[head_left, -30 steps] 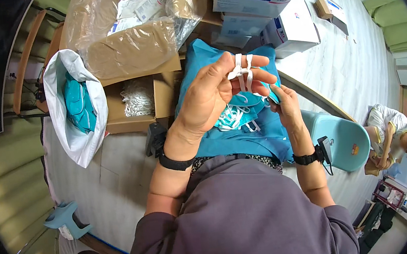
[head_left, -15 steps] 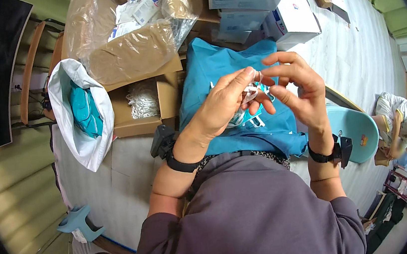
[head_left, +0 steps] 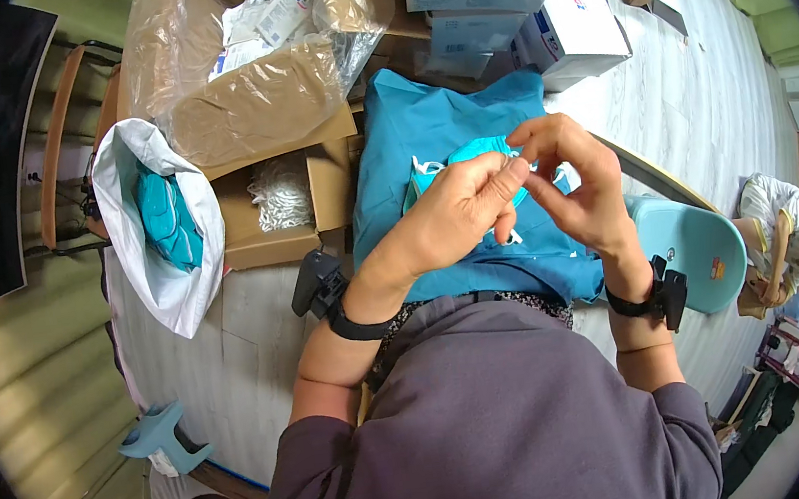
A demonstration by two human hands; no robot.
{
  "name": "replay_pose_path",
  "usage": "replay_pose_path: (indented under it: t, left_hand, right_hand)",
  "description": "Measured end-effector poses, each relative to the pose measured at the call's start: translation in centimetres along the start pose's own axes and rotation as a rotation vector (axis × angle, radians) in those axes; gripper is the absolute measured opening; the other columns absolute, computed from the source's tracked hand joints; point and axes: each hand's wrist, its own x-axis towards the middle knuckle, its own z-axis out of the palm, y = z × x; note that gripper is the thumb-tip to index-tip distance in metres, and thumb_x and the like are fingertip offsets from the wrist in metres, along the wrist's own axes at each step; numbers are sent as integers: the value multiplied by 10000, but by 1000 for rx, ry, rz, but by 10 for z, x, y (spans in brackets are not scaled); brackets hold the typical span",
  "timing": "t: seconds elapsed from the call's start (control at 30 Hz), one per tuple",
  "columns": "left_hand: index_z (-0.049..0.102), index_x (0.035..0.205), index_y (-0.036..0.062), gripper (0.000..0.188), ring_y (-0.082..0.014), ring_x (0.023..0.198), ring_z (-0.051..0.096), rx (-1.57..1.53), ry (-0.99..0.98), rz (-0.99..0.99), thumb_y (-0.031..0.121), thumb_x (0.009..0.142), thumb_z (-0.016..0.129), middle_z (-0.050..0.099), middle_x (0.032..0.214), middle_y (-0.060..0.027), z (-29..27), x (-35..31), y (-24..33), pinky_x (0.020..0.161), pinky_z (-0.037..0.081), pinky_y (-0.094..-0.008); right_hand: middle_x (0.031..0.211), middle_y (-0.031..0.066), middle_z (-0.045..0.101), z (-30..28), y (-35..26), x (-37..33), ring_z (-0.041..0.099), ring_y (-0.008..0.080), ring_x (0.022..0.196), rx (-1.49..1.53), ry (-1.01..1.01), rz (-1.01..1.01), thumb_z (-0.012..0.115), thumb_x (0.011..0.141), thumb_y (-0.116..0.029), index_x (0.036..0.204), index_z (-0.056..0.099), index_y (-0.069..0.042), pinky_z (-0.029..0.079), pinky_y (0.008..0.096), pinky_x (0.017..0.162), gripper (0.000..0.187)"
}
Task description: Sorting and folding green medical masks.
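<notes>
Above the blue cloth on my lap, my two hands meet. My left hand is closed, its thumb pressed against the fingers; what it grips is hidden behind the hand. My right hand pinches with thumb and forefinger close to the left thumb tip. A little white shows between the hands, too small to name. Just beyond them on the cloth lie teal face masks with white straps, partly covered by my hands.
At left stands a white bag holding teal masks. A carton of white cords sits beside it, below a plastic-lined carton with white packets. White boxes stand at far right, a blue stool nearer. Another person sits farther right.
My hands have come closer together, and my right fingers have gone from spread to a pinch. The white straps seen in my left hand are now out of sight; more teal mask shows behind.
</notes>
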Motion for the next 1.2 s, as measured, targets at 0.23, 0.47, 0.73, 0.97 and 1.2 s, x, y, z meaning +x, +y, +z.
replay_pose_path:
  t: [0.23,0.47,0.73,0.97,1.2]
  left_hand:
    - [589,877,12,653,-60,555,343,-157,-50,-8,574,1019,287,436,617,16,4,-6,6,518,306,-233]
    - [650,920,-2,778,-57,575,329,-87,-108,-66,649,990,230,415,623,37,3,-4,-8,543,270,-220]
    - [592,808,36,384,-30,561,339,-164,-56,-5,348,1016,506,413,626,57,18,0,-19,505,287,-212]
    - [567,950,30,259,-36,584,381,-306,-116,56,244,1039,451,473,732,35,30,-2,-33,517,319,-198]
    - [513,766,45,375,-53,573,439,31,-166,-73,274,1042,406,485,622,24,23,-25,-25,536,365,-227]
  right_hand:
    - [1061,74,649,-16,-7,2,531,59,658,709,-363,438,613,951,-214,1210,548,10,440,209,564,348]
    - [665,30,594,-14,-14,-2,528,80,631,143,-421,541,564,990,-293,892,643,33,447,268,568,349]
    - [642,13,572,-9,-6,-14,491,61,602,660,-169,595,595,974,-297,688,564,-53,375,232,504,378]
    - [583,-66,409,8,2,-36,350,27,530,865,136,630,782,806,-72,609,360,-137,243,213,460,471]
    - [515,5,332,-8,-5,-50,312,69,476,-58,140,241,752,791,-24,602,336,-74,256,256,437,460]
